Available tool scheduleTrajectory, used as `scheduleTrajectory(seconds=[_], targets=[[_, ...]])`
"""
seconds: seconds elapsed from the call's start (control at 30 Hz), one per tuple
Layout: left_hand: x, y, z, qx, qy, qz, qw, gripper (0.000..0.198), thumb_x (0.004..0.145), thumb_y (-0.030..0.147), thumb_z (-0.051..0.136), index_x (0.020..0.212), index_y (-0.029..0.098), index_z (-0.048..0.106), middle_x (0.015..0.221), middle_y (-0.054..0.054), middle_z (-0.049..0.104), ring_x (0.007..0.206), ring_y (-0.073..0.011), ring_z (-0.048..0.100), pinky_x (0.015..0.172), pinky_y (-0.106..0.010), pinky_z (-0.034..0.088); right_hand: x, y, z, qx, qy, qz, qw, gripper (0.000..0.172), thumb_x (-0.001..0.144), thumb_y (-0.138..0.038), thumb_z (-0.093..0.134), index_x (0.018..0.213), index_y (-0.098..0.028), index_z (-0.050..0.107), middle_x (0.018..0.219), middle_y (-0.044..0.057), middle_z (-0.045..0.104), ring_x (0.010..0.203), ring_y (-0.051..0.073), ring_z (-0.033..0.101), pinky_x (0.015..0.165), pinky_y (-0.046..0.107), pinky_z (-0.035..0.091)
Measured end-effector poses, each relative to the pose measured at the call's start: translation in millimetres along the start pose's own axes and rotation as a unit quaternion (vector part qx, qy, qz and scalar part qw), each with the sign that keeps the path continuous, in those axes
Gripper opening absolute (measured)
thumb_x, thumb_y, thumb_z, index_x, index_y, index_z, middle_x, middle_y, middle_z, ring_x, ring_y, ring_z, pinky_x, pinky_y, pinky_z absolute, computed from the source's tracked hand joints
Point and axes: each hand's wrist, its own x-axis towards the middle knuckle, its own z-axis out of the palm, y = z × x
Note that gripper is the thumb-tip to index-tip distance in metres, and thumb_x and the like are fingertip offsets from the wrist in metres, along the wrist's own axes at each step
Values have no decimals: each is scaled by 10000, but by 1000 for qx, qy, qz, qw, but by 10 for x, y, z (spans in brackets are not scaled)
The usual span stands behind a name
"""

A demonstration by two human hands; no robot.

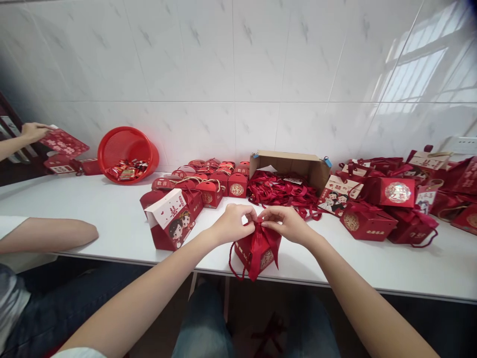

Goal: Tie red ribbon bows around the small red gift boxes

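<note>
A red gift box [244,251] stands at the front edge of the white table, with a twisted cord hanging down its left side. On its top is a red ribbon [257,248], its tails falling over the front. My left hand [234,223] pinches the ribbon at the knot from the left. From the right, my right hand [283,223] pinches the same ribbon, fingertips close to those of my left hand. The exact hold is partly hidden by the fingers. Left of my left hand stands a red box with a white flap and cartoon figures [174,226].
Behind are several small red boxes [212,191] and a cardboard carton [290,159] spilling red ribbons [281,191]. Finished-looking boxes [368,221] pile up at right. A red basket [154,154] of wrapped sweets lies tipped at left. Another person's hand [34,132] holds a red package.
</note>
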Motion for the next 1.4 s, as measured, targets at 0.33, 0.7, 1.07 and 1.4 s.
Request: scheduleTrajectory(seconds=[0.33,0.7,1.07,1.4], targets=[[-23,-50,-55,-10,-41,-42,998,154,692,176,500,755,198,639,738,4,647,718,-160,585,725,-278,430,-115,49,-29,-149,-46,-85,984,335,870,-98,439,1077,-218,673,856,64,564,767,155,559,703,289,467],[0,-140,8,-125,-124,-95,980,112,774,293,510,706,212,547,1081,-37,527,1141,-237,427,990,-382,332,-123,65,39,-118,5,-103,988,339,859,-84,463,1035,-267,689,848,51,574,766,152,551,695,286,463],[4,-250,165,-251,-74,-103,960,245,800,412,522,817,188,621,1106,-63,571,1039,-219,522,919,-331,400,-150,194,103,-129,13,-133,983,397,836,-34,442,995,-281,708,876,48,533,798,146,536,723,290,474],[-47,-340,54,-126,-47,-82,988,233,755,422,580,750,190,569,997,-57,608,1007,-225,519,929,-371,378,-172,101,43,-110,-15,-111,988,383,857,-61,427,1062,-278,667,869,39,535,791,143,526,718,287,456]])
